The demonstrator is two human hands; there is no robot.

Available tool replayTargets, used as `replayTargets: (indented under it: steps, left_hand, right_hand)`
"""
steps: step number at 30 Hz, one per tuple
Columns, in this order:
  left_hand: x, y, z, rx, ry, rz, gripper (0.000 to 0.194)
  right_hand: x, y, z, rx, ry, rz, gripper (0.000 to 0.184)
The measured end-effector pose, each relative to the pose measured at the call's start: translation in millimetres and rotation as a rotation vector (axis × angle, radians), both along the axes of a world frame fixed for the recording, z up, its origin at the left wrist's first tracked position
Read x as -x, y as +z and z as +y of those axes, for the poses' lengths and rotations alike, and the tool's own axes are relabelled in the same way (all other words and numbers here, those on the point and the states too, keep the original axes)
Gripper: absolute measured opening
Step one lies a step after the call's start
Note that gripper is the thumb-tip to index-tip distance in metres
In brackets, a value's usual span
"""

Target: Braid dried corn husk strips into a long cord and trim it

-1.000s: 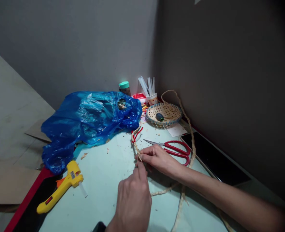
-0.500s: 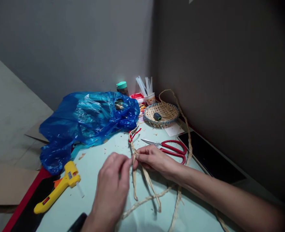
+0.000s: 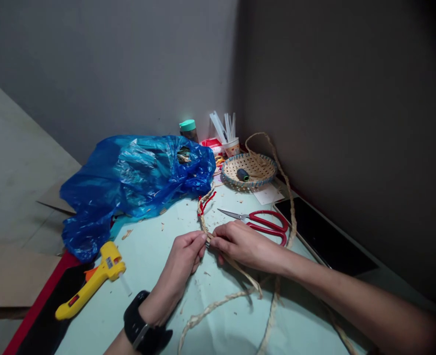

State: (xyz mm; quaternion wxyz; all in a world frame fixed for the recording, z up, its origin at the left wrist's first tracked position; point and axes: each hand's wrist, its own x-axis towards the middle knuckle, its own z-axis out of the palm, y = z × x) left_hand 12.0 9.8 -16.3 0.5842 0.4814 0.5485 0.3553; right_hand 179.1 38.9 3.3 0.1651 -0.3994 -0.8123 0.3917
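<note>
Both my hands meet at the lower end of a pale braided straw cord [image 3: 201,217], which has red string tied near its far end. My left hand [image 3: 184,254], with a black watch on the wrist, pinches the strands from the left. From the right, my right hand [image 3: 240,244] pinches the same spot, thumb against fingers. Loose straw strands [image 3: 245,273] trail from under my right hand towards the front. The exact crossing of the strands is hidden by my fingertips. Just beyond my right hand lie red-handled scissors [image 3: 265,224], blades parted slightly.
A yellow glue gun [image 3: 92,283] lies at the left edge, below a blue plastic bag [image 3: 140,172]. At the back stand a woven basket [image 3: 236,183] holding a dark thread spool, a cup of glue sticks [image 3: 231,148] and a green-lidded jar [image 3: 188,129]. A black tablet [image 3: 324,236] lies right.
My left hand has dropped lower and turned, bringing the watch into view, and now pinches close against my right. The loose strands have swung to the right.
</note>
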Motion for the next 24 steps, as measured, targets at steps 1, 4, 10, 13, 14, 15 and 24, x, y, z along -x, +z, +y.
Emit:
replayTargets:
  steps: [1, 4, 10, 13, 14, 15, 24]
  left_hand:
    - [1.0, -0.4, -0.2, 0.000, 0.023, 0.006, 0.035]
    - [2.5, -1.4, 0.1, 0.020, 0.058, -0.007, 0.036]
    - [-1.1, 0.3, -0.4, -0.003, 0.132, 0.093, 0.034]
    - [-4.2, -0.5, -1.8, -0.069, 0.129, 0.096, 0.034]
    - [-5.0, -0.9, -2.2, -0.075, 0.130, 0.083, 0.031]
    - [-5.7, -1.2, -2.5, -0.071, 0.137, 0.074, 0.029]
    - [-1.7, 0.1, -5.3, -0.009, 0.108, -0.035, 0.031]
  right_hand:
    - [0.4, 1.6, -1.5, -0.036, -0.014, -0.054, 0.034]
    - [3.4, 5.2, -4.7, -0.147, -0.061, -0.215, 0.032]
    - [8.6, 5.2, -12.4, -0.362, -0.136, -0.410, 0.023]
    - [8.3, 1.6, -20.5, -0.371, -0.161, -0.380, 0.027]
    - [7.9, 0.1, -23.3, -0.375, -0.156, -0.364, 0.028]
    - [7.5, -1.6, -25.8, -0.393, -0.145, -0.351, 0.028]
    - [9.0, -12.8, -35.5, -0.625, 0.130, -0.388, 0.024]
